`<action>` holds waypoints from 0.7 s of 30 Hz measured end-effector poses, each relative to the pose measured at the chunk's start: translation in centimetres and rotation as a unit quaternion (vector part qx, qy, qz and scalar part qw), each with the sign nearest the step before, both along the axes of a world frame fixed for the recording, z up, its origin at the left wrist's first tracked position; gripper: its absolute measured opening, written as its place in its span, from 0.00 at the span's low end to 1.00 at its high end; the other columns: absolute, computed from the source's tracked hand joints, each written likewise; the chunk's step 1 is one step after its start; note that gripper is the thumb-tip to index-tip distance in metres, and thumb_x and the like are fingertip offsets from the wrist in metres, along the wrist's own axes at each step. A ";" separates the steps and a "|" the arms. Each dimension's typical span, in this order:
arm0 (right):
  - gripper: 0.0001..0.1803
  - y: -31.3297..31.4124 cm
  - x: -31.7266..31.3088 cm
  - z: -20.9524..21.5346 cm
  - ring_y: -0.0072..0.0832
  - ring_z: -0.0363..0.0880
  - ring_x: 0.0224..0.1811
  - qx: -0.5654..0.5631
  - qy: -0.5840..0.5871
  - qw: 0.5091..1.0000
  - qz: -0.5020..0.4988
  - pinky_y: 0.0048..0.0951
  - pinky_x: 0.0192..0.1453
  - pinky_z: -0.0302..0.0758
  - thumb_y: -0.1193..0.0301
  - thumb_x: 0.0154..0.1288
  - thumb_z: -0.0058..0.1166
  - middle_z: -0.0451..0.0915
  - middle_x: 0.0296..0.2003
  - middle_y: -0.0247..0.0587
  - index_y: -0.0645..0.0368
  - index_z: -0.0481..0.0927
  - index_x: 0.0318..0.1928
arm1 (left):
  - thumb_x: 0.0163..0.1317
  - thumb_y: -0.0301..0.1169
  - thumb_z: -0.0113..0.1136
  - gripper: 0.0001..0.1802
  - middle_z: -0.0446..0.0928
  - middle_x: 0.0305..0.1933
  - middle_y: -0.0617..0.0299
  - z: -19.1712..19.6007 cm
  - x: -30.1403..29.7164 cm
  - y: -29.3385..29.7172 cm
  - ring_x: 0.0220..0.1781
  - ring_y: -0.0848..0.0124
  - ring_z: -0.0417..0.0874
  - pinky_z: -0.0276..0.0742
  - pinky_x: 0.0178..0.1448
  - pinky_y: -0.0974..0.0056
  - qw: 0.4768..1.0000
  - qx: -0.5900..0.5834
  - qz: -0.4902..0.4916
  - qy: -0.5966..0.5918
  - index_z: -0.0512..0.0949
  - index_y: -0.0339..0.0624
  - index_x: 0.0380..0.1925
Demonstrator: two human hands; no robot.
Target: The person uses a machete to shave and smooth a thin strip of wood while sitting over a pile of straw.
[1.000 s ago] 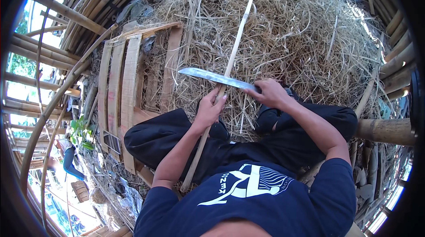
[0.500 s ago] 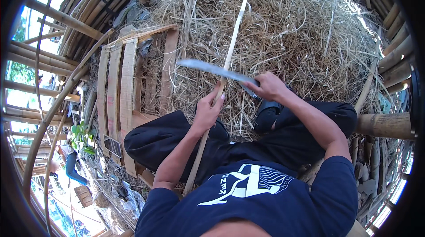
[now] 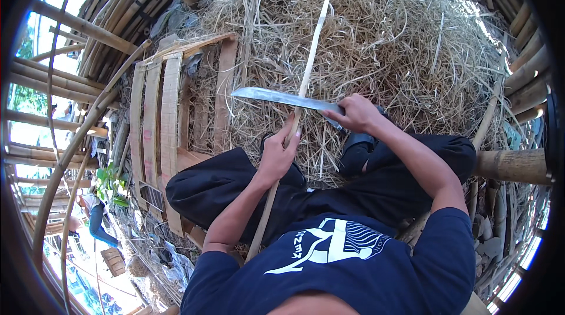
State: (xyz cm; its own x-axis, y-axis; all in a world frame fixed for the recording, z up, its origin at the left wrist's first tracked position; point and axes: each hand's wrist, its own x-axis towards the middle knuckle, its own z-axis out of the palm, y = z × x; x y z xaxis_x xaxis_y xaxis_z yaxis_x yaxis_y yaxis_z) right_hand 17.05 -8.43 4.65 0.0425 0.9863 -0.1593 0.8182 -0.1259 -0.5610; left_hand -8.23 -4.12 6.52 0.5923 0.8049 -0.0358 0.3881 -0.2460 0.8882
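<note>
A long, pale bamboo strip (image 3: 315, 50) runs from the far edge of the view down between my legs to my waist. My left hand (image 3: 279, 153) is closed round it just below the blade, with the thumb and a fingertip showing on either side. In my right hand (image 3: 357, 114) is a machete (image 3: 282, 97), its handle mostly hidden by the fingers. The broad metal blade points left and lies across the strip, a little beyond my left fingers.
Shavings (image 3: 376, 50) are heaped beyond my bent legs. A slatted wooden pallet (image 3: 171, 121) lies to the left. Bamboo poles (image 3: 76, 88) form a fence on the left, and a thick bamboo pole (image 3: 513, 167) stands beside my right knee. Another person (image 3: 97, 221) is outside at the lower left.
The machete blade was blurred by motion and now shows sharply, its tip slightly lower and further left. My left hand has kept its hold on the strip, nearly in place.
</note>
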 end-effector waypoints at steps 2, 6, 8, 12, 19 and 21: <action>0.46 0.6 1.6 -0.5 0.51 0.81 0.27 -0.021 -0.008 1.000 -0.002 0.46 0.35 0.78 0.31 0.57 0.45 0.78 0.19 0.58 0.69 0.80 0.19 | 0.68 0.32 0.53 0.27 0.76 0.24 0.55 0.9 0.1 -0.4 0.21 0.77 0.67 0.71 0.30 0.67 0.998 -0.006 -0.008 0.056 0.63 0.33 0.65; 0.45 1.6 2.2 0.3 0.50 0.81 0.29 -0.008 -0.039 0.999 -0.037 0.46 0.37 0.78 0.30 0.58 0.43 0.78 0.19 0.57 0.67 0.81 0.20 | 0.68 0.32 0.52 0.27 0.77 0.24 0.56 -0.7 0.3 0.2 0.21 0.77 0.68 0.71 0.30 0.67 0.990 0.136 -0.031 -0.010 0.63 0.34 0.65; 0.45 1.3 1.3 0.1 0.51 0.82 0.31 -0.003 0.015 0.998 -0.057 0.47 0.40 0.78 0.31 0.59 0.43 0.79 0.21 0.58 0.67 0.82 0.22 | 0.68 0.31 0.52 0.27 0.77 0.24 0.56 2.8 0.6 -0.2 0.21 0.77 0.67 0.71 0.30 0.67 0.994 -0.070 0.010 0.081 0.63 0.35 0.65; 0.44 -0.1 0.0 0.3 0.53 0.82 0.31 0.008 -0.011 1.000 -0.015 0.47 0.42 0.78 0.31 0.59 0.43 0.80 0.24 0.60 0.66 0.83 0.25 | 0.69 0.32 0.53 0.26 0.72 0.62 0.42 2.8 0.4 -0.2 0.63 0.65 0.74 0.69 0.63 0.65 0.995 -0.073 -0.002 0.068 0.64 0.32 0.64; 0.47 1.5 3.0 -0.1 0.47 0.81 0.23 0.001 -0.013 0.999 -0.046 0.43 0.32 0.78 0.29 0.58 0.42 0.77 0.16 0.53 0.67 0.82 0.20 | 0.69 0.31 0.52 0.28 0.71 0.20 0.54 1.9 0.4 -0.6 0.21 0.78 0.65 0.68 0.28 0.66 0.997 0.025 -0.025 0.064 0.62 0.37 0.67; 0.47 1.4 1.9 0.3 0.48 0.81 0.25 -0.002 0.022 0.999 -0.047 0.44 0.34 0.79 0.29 0.59 0.40 0.78 0.18 0.55 0.68 0.82 0.22 | 0.69 0.31 0.52 0.28 0.70 0.19 0.55 1.7 0.0 -0.4 0.21 0.78 0.65 0.68 0.27 0.66 0.998 0.001 -0.012 0.068 0.62 0.37 0.67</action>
State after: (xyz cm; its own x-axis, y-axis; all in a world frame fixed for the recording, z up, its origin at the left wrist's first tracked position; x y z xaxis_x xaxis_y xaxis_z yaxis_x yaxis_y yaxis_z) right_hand 18.98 -6.98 4.99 0.1282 0.9778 -0.1660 0.7774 -0.2030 -0.5954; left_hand -8.24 -4.49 8.26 0.6014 0.7905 -0.1161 0.4996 -0.2587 0.8267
